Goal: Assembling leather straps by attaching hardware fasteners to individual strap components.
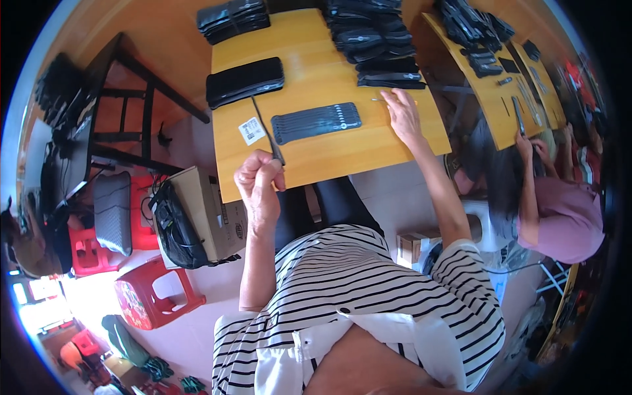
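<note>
My left hand [259,187] is closed at the table's near edge, pinching the near end of a long, narrow black strip [268,131] that slants away over the tabletop. Beside that strip lies a small white printed label [251,131]. A flat set of black straps [317,123], side by side with pale marks at the right end, rests between my hands. Farther right, my right hand [403,118] hovers over or rests on the table with its fingers bent together. A thin, pale, pin-like thing [378,100] sticks out to the left from its fingertips.
On the yellow table [329,158] stand a black stack [245,81] at left, another black bundle [233,21] behind it, and tall black piles [372,39] at back right. A person in pink [559,210] works at another table [490,92]. Red stools [158,293] and a carton [210,217] stand left.
</note>
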Motion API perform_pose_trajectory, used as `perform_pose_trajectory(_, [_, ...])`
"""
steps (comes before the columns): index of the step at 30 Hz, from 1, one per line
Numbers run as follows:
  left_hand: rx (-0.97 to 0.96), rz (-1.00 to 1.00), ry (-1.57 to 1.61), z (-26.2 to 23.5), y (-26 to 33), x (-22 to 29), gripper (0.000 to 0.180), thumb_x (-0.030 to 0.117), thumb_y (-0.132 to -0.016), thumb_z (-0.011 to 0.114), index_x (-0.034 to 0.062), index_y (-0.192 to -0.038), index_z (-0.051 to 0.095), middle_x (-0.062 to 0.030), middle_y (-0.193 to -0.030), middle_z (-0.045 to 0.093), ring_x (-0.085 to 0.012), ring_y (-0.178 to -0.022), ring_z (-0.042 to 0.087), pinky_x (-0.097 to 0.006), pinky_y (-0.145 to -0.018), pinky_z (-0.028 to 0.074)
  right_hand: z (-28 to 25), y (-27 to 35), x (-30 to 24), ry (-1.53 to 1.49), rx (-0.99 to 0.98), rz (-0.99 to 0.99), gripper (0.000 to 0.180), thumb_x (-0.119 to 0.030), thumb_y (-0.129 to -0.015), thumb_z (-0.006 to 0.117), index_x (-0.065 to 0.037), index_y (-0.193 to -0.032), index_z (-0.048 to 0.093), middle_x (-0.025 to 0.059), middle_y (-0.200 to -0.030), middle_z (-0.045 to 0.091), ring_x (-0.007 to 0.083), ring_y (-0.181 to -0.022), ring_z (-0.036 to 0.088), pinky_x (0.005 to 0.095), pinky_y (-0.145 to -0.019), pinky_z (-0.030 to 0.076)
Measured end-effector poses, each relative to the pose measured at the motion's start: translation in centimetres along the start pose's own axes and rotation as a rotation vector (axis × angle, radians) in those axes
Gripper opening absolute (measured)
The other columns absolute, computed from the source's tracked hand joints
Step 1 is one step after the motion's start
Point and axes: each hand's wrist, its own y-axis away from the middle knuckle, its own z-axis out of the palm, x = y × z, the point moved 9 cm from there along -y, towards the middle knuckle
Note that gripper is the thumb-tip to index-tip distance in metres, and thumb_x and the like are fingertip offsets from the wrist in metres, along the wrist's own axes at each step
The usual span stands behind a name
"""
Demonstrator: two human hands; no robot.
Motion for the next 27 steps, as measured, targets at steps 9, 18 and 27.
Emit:
perform_pose_trajectory(9, [-0.144, -0.024, -0.131, 3.2, -0.3, -0.3, 0.014, 0.006, -0.079, 0.054, 0.0024, -0.066, 0.051, 0.0010, -0.055, 0.047, -0.0045, -0.047, 0.043, -0.019, -0.044, 0.034, -9.1, -2.5, -19.8, -0.974, -0.191, -0.080, 0.019, -0.013, -0.080, 0.063, -0.001, -0.091, 0.054, 0.0095, -0.082, 0.054, 0.0244, -0.075, 0.055, 0.0320, -0.067, 0.043])
perform_pose_trajectory(18, [-0.337, -0.142, -0.063, 4.4, 0.4, -1.3, 0.013, 0.009, -0.081, 0.054, 0.0041, -0.069, 0.052, 0.0024, -0.054, 0.046, -0.0037, -0.049, 0.040, -0.018, -0.047, 0.031, -8.4, -1.9, -20.8, -1.020, -0.405, -0.121, 0.016, -0.010, -0.083, 0.057, 0.000, -0.082, 0.044, 0.0111, -0.075, 0.046, 0.0298, -0.067, 0.049, 0.0371, -0.058, 0.038])
perform_pose_trajectory(27, [-0.436, -0.198, 0.042, 6.0, 0.7, -1.6, 0.011, 0.007, -0.079, 0.053, 0.0037, -0.069, 0.051, 0.0028, -0.055, 0.045, -0.0036, -0.047, 0.036, -0.019, -0.045, 0.028, -10.5, -1.0, -20.4, -0.978, -0.019, -0.064, 0.016, -0.004, -0.078, 0.050, -0.002, -0.064, 0.041, 0.0080, -0.054, 0.037, 0.0235, -0.043, 0.038, 0.0325, -0.043, 0.032])
